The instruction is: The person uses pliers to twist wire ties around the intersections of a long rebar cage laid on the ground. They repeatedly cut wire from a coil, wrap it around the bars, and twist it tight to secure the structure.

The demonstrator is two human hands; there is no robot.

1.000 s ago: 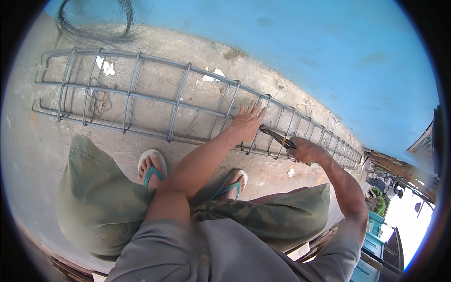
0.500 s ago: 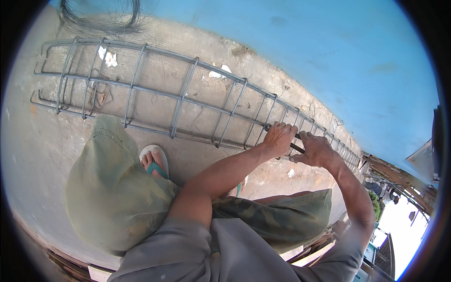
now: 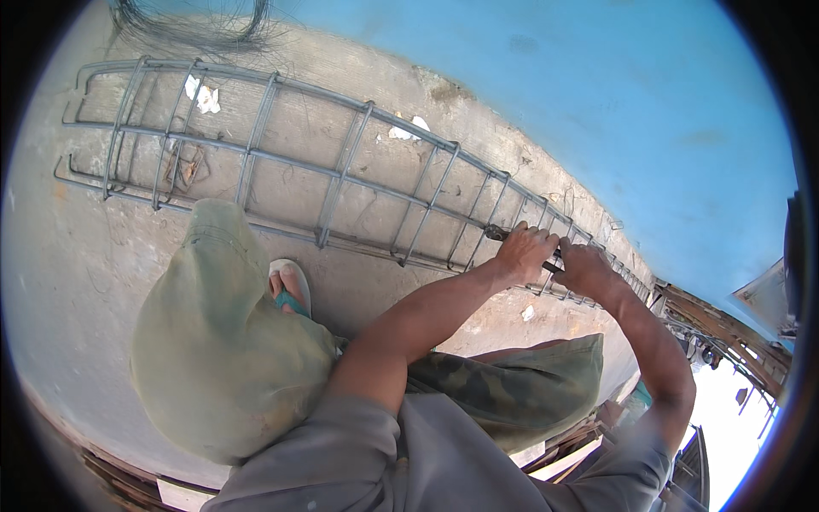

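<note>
A long steel rebar cage point(image 3: 341, 175) lies across the concrete, its long bars crossed by several stirrups. Over its near long bars my left hand point(image 3: 526, 255) is closed around dark-handled pincers point(image 3: 496, 232). The jaws stick out to the left of that hand, against the cage. My right hand point(image 3: 589, 271) is closed at the handle ends, just right of my left hand, and its fingers partly hide the handles. Any tie wire at the jaws is too small to make out.
A bundle of thin black wire point(image 3: 192, 38) lies at the far left. Bits of white paper point(image 3: 205, 96) are scattered under the cage. A blue wall point(image 3: 614, 94) runs along the far side. My sandalled foot point(image 3: 290, 288) stands near the cage. Timber point(image 3: 725, 324) is piled at the right.
My right hand has come closer to my left, its fingers now curled in, and the pincers' handles look less spread. My view has shifted slightly.
</note>
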